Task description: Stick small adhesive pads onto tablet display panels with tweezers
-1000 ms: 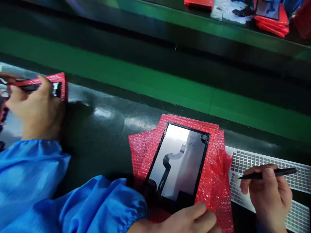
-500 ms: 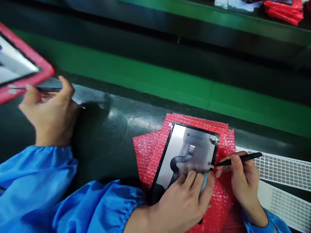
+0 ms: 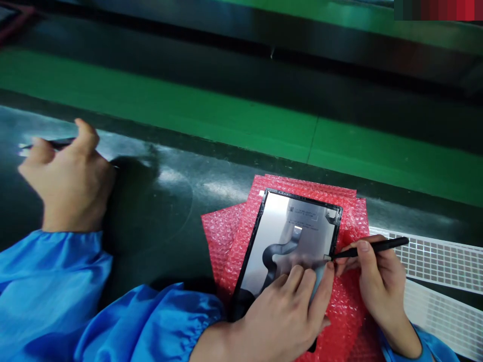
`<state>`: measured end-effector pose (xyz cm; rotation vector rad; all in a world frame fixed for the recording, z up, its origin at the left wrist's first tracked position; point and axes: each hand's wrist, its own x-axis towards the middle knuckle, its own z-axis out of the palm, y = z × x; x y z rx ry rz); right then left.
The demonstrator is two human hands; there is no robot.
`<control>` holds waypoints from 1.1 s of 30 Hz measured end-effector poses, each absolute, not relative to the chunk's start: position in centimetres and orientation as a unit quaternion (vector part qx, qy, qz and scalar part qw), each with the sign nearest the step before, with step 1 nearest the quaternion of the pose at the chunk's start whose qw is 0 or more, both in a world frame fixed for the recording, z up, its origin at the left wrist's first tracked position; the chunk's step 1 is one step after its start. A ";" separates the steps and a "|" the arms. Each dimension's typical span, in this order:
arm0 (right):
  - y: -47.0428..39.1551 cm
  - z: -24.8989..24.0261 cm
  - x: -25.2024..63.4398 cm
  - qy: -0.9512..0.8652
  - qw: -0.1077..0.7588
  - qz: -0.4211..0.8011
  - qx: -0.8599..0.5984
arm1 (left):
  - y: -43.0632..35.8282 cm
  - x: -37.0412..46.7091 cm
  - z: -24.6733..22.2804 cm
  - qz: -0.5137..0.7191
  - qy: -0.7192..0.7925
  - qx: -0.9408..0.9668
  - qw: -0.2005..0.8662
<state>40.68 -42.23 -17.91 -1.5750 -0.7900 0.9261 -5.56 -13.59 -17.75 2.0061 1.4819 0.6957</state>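
Note:
My left hand [image 3: 283,311] lies over the lower part of a flat display panel [image 3: 313,236], its fingers resting on the back and its index finger reaching the right edge. My right hand [image 3: 381,281] is closed on black tweezers [image 3: 388,245]. Their tip touches a small pale tab [image 3: 327,257] at the panel's right edge, just above my left fingertip. A dark ribbon cable [image 3: 281,249] curves over the silvery back. Beneath the panel are red bubble-wrap sheets [image 3: 234,226].
At the left, another person's hand [image 3: 71,176] holds dark tweezers [image 3: 60,144] with a small pale piece at the tip. White gridded sheets [image 3: 445,259] lie right of my right hand. A green strip [image 3: 226,120] runs behind the dark table [image 3: 158,261].
The red-edged panel at the left has moved up and away, nearly out of view. The other person's hand appears slightly farther left. My hands hold nearly the same positions at the panel.

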 end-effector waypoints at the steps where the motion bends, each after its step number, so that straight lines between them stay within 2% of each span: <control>1: -42.3 -17.9 40.7 -0.338 0.543 0.390 -0.663 | -13.7 -5.4 -17.7 0.270 0.544 0.747 0.272; 4: -42.3 -18.0 40.8 -0.349 0.540 0.390 -0.659 | -14.3 -3.0 -16.0 0.291 0.532 0.754 0.253; 6: -42.3 -18.1 40.7 -0.352 0.537 0.385 -0.663 | -15.9 0.8 -14.3 0.269 0.471 0.804 0.243; 7: -42.3 -18.1 40.6 -0.352 0.536 0.384 -0.665 | -17.5 3.4 -13.5 0.246 0.412 0.842 0.245; 9: -42.1 -18.0 40.5 -0.342 0.547 0.381 -0.662 | -22.1 9.2 -12.6 0.117 0.279 0.921 0.246; 14: -41.9 -16.7 41.3 -0.285 0.625 0.341 -0.642 | -33.6 19.7 -13.1 0.065 0.202 0.943 0.258; 17: -42.6 -16.0 42.2 -0.281 0.645 0.313 -0.638 | -34.6 19.5 -13.5 0.101 0.261 0.919 0.278; 21: -43.9 -16.7 42.6 -0.272 0.651 0.309 -0.638 | -32.3 14.7 -13.4 0.057 0.486 0.841 0.231; 24: -44.4 -17.2 43.0 -0.283 0.643 0.323 -0.634 | -32.6 12.4 -13.5 0.081 0.504 0.839 0.187; 28: -45.3 -16.7 45.3 -0.306 0.621 0.316 -0.648 | -36.2 14.4 -13.3 0.226 0.360 0.879 0.218; 30: -46.2 -16.5 46.7 -0.304 0.597 0.305 -0.677 | -38.0 17.1 -13.0 0.228 0.265 0.909 0.228; 33: -47.9 -16.9 48.1 -0.295 0.564 0.288 -0.715 | -39.6 21.6 -13.0 0.163 0.112 0.966 0.166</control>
